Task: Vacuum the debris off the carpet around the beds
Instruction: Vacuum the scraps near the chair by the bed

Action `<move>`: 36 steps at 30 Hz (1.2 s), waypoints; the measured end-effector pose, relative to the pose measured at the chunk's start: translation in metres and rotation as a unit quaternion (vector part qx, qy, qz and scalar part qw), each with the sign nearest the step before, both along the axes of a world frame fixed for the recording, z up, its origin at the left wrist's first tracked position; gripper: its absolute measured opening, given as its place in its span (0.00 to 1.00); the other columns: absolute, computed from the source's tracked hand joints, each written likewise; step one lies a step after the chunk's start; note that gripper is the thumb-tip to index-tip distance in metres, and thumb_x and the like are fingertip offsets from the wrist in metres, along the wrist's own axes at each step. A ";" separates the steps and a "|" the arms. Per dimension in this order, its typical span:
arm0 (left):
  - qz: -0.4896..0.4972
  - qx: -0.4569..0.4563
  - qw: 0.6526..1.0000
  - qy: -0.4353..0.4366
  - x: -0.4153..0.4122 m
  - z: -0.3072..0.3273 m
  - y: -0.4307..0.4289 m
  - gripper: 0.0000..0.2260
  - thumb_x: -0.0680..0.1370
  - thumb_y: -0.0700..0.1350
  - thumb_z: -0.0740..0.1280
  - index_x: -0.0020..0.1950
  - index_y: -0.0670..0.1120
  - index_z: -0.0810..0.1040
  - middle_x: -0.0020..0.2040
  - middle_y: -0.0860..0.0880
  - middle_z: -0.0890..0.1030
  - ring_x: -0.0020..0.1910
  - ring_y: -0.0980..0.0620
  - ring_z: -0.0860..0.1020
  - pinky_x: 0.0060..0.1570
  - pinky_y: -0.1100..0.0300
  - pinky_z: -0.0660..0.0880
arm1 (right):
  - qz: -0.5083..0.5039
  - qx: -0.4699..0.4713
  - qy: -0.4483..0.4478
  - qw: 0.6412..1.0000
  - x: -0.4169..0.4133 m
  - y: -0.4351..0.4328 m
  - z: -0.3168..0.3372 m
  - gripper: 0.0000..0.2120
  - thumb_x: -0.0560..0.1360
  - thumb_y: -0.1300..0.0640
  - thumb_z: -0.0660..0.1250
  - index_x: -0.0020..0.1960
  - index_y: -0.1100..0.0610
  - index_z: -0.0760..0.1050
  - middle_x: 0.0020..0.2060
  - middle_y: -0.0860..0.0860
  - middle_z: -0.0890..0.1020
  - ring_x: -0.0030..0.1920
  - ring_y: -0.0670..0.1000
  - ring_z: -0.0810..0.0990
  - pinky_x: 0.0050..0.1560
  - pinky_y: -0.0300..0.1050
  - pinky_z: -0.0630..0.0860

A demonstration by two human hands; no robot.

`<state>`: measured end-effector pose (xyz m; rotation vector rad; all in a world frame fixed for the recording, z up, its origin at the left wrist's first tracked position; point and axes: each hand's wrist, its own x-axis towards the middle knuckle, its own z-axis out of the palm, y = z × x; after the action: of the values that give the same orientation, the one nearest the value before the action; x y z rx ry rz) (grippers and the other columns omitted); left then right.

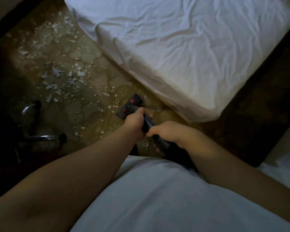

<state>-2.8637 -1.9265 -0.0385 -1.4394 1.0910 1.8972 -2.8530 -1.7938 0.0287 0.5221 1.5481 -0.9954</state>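
A dark vacuum wand (148,124) runs from my waist down to a black floor head (130,105) with red pedals, which rests on the patterned carpet (84,111) beside the bed's corner. My left hand (135,122) grips the wand further down, near the head. My right hand (167,133) grips it higher up, where the ribbed hose begins. White paper scraps (57,77) lie thickly over the carpet to the left and beyond the head; a few lie right by it.
A bed (182,52) with a crumpled white sheet fills the upper right, its corner close to the floor head. A chair's chrome legs (40,138) with black feet stand at the left. Another white-covered bed edge (281,163) shows at the right.
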 end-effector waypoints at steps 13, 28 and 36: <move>0.074 -0.058 0.995 -0.026 -0.057 -0.001 -0.227 0.04 0.81 0.43 0.66 0.52 0.43 0.76 0.37 0.47 0.76 0.34 0.52 0.76 0.33 0.57 0.76 | 0.066 -0.062 0.023 0.996 -0.073 -0.225 -0.023 0.14 0.76 0.51 0.74 0.56 0.59 0.79 0.43 0.60 0.87 0.42 0.60 0.87 0.45 0.54 0.83; 0.031 -0.065 0.997 -0.011 -0.075 0.000 -0.195 0.04 0.82 0.41 0.65 0.49 0.42 0.75 0.38 0.47 0.75 0.34 0.52 0.76 0.34 0.56 0.76 | 0.004 -0.046 0.024 0.999 -0.074 -0.196 -0.030 0.15 0.76 0.51 0.74 0.57 0.59 0.78 0.42 0.58 0.87 0.38 0.56 0.87 0.34 0.44 0.81; -0.055 -0.041 0.998 -0.002 -0.060 -0.002 -0.051 0.07 0.82 0.43 0.64 0.47 0.41 0.74 0.37 0.46 0.75 0.34 0.50 0.75 0.34 0.54 0.74 | -0.063 -0.026 0.029 0.997 -0.040 -0.054 -0.020 0.13 0.77 0.52 0.73 0.53 0.62 0.81 0.31 0.56 0.85 0.28 0.53 0.84 0.28 0.42 0.77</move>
<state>-2.9237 -1.9778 -0.0406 -1.3965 1.2341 1.7923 -2.8933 -1.8475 0.0092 0.5633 1.5512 -1.1525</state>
